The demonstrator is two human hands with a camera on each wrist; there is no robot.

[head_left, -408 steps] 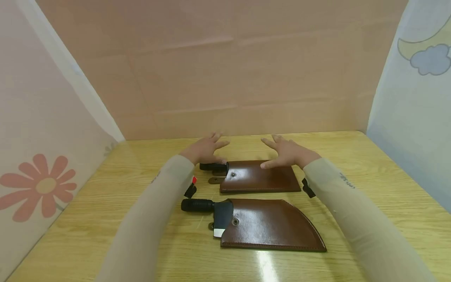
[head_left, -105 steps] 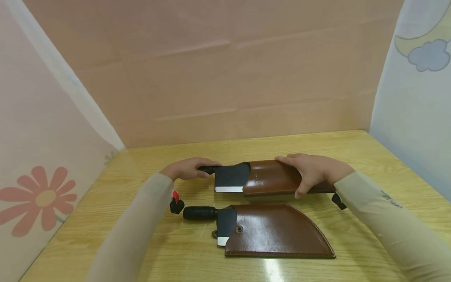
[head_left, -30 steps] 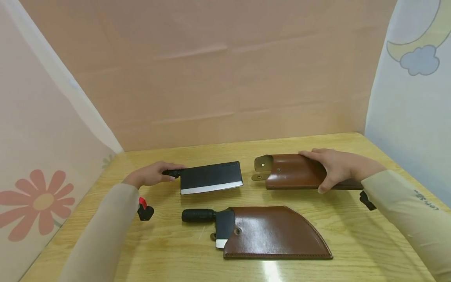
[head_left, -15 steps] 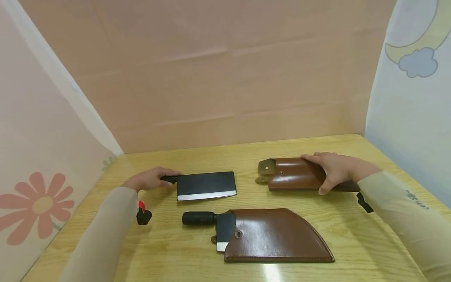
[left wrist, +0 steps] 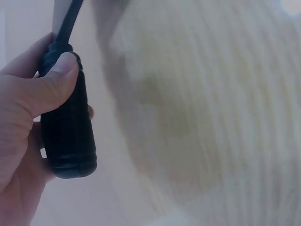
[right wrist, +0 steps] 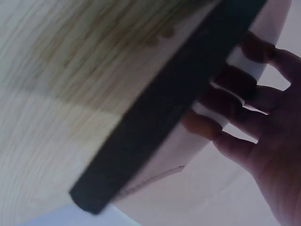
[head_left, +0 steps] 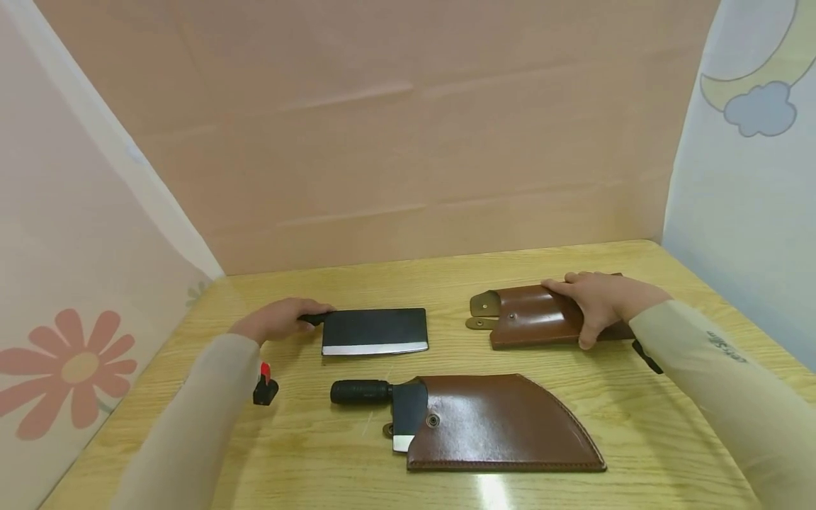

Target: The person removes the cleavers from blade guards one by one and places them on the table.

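Note:
A black cleaver [head_left: 374, 331] lies flat on the wooden table [head_left: 446, 489], left of centre. My left hand [head_left: 280, 320] grips its black handle [left wrist: 68, 127], thumb pressed on top in the left wrist view. Its empty brown leather sheath [head_left: 532, 317] lies to the right, mouth facing left. My right hand [head_left: 599, 301] holds the sheath's right end, fingers over the top and thumb at the near edge. In the right wrist view the sheath [right wrist: 169, 113] shows as a dark edge with my fingers [right wrist: 244, 108] behind it.
A second cleaver with a black handle [head_left: 360, 391] sits in a larger brown sheath [head_left: 503, 423] near the front. A small red and black object [head_left: 263, 386] lies by my left forearm. Pink and patterned panels wall in the table.
The cleaver has been drawn out of its sheath to the left and laid flat on the table. My right hand has carried the empty sheath slightly right and set it down.

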